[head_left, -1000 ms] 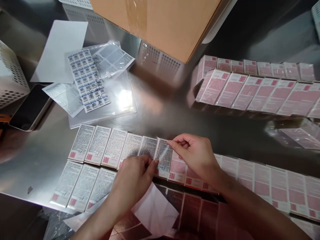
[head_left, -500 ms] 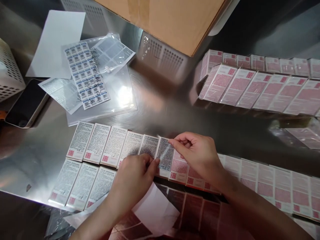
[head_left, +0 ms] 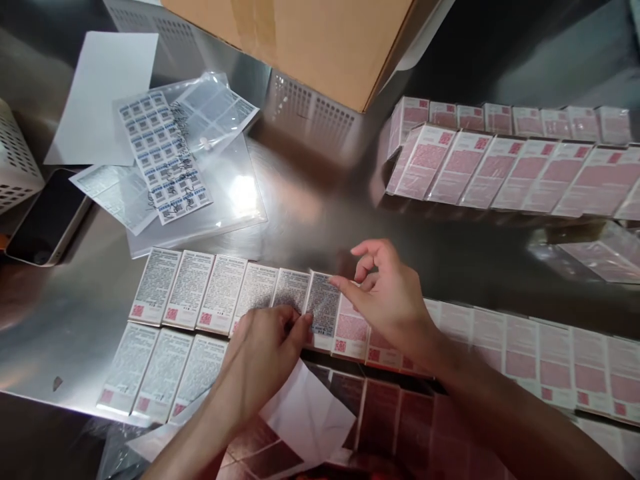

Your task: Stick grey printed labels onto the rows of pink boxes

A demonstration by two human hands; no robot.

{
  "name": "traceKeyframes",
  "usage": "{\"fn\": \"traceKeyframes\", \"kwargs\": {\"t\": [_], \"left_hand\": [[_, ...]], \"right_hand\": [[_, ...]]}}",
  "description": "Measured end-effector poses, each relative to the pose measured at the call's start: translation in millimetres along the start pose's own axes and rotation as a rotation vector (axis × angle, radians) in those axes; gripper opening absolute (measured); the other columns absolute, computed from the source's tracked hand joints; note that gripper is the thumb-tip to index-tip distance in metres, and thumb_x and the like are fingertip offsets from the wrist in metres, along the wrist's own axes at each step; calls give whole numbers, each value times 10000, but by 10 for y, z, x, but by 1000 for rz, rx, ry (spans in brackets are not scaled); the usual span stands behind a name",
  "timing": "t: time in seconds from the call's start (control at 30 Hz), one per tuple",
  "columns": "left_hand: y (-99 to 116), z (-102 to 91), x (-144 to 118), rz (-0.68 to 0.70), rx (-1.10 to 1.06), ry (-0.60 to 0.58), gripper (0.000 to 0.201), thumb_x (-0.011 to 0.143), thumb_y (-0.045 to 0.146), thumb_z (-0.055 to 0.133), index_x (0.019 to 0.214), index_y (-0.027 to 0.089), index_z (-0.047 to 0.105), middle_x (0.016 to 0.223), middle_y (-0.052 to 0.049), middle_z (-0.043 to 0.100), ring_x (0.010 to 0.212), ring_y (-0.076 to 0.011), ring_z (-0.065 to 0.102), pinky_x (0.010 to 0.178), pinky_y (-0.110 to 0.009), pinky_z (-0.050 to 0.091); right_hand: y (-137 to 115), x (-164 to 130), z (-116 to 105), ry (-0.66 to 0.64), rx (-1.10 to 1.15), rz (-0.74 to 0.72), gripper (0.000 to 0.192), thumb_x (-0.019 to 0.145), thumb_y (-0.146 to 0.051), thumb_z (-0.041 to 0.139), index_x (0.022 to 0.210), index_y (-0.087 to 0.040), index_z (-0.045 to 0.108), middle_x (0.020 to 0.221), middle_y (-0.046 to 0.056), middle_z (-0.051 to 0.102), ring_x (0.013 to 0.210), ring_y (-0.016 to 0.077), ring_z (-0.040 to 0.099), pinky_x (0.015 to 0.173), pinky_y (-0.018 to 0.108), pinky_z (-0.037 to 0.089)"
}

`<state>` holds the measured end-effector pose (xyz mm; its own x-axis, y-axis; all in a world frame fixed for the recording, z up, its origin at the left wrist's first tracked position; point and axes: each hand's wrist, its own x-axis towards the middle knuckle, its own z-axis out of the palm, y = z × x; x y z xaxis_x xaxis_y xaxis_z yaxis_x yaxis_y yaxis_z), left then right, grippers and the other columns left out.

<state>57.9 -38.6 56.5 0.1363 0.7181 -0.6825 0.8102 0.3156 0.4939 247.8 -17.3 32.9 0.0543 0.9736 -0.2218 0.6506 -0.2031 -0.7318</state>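
A printed label with black text lies over the front of one small carton in the near row. The thumb and forefinger of my left hand are closed at its lower left corner, other fingers curled. At its upper right corner, the thumb of my right hand touches or hovers just above; the fingers are raised apart, holding nothing. Left of it stand cartons with the same black-text labels, and below these a second such row. Pink-and-white cartons without black text continue to the right, partly behind my right forearm.
A sheet of code stickers lies on clear plastic sleeves at left, near white paper, a phone and a white basket. A cardboard box stands behind. Film-wrapped cartons are at right. White backing paper lies below my hands.
My right hand has opened from its pinch at the label's upper corner, its fingers lifting away. My left hand stays at the lower corner. The view has shifted slightly.
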Motion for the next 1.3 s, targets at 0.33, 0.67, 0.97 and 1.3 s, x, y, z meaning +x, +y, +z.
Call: {"fn": "traceKeyframes", "kwargs": {"t": [0.33,0.67,0.97,1.3], "left_hand": [[-18,-2,-3,-15,-34,15,413,887,483,488,634,227,689,601,8,678,595,-168,573,610,-293,341],[-6,34,0,-31,-6,74,478,821,607,536,621,198,682,573,-11,652,581,-173,562,572,-283,336],[85,48,-30,-29,146,203,462,766,579,591,499,202,602,469,1,546,482,-152,475,500,-273,284],[91,32,-277,20,227,415,523,795,600,520,438,218,506,464,-23,513,505,-177,458,533,-290,280]], "right_hand": [[-13,-29,-13,-62,-80,-47,463,748,-376,753,1101,-244,484,761,-49,543,605,129,555,566,251,398],[-1,-70,-21,-16,-69,-188,511,810,-434,678,1193,-210,426,812,-4,573,687,180,565,632,297,413],[-236,-314,-524,137,6,-296,453,848,-335,617,1215,-179,402,828,18,577,685,174,567,623,292,406],[-179,-531,-205,1,-278,-305,423,823,-390,696,1142,-164,534,1094,130,628,853,283,652,674,353,455]]}}
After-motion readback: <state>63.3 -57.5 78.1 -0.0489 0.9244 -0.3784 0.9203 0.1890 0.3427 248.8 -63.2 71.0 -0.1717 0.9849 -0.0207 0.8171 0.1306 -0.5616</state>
